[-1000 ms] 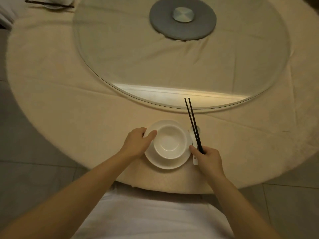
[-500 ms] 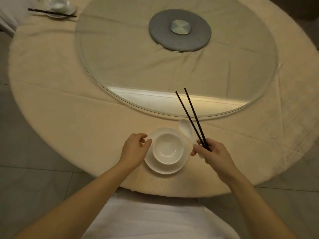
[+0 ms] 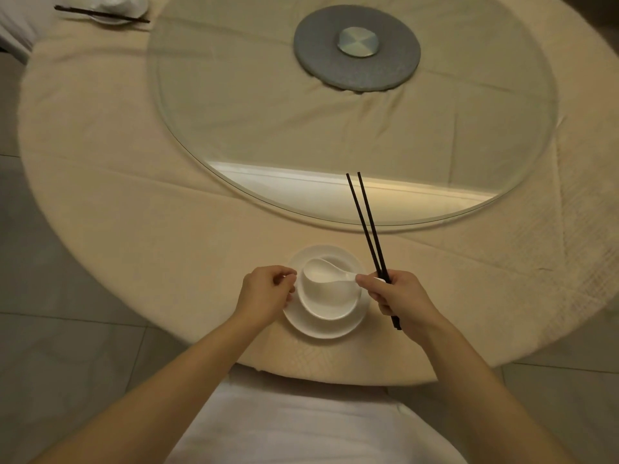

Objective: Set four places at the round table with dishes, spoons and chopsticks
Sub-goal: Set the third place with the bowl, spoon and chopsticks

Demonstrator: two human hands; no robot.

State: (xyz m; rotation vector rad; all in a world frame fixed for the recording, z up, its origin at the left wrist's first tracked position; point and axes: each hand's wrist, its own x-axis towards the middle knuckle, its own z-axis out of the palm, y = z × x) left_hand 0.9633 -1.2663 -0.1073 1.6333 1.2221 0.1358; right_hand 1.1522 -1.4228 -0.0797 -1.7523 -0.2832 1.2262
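Note:
A white bowl (image 3: pixel 330 301) stands on a white saucer (image 3: pixel 338 328) near the table's front edge. My right hand (image 3: pixel 400 296) holds a pair of black chopsticks (image 3: pixel 366 222) pointing away from me, and also pinches the handle of a white spoon (image 3: pixel 321 271). The spoon's scoop lies over the bowl's left rim. My left hand (image 3: pixel 266 296) is loosely curled at the saucer's left edge, touching or nearly touching the bowl; it grips nothing that I can see.
A large glass turntable (image 3: pixel 268 128) with a grey round hub (image 3: pixel 356 48) covers the middle of the cloth-covered round table (image 3: pixel 117 212). Another set place with a dish (image 3: pixel 115 10) and chopsticks (image 3: pixel 100 14) sits at the far left. Tiled floor surrounds the table.
My right hand lifted the spoon from beside the saucer and swung its scoop over the bowl, keeping the chopsticks. My left hand let go of the bowl's rim and curled.

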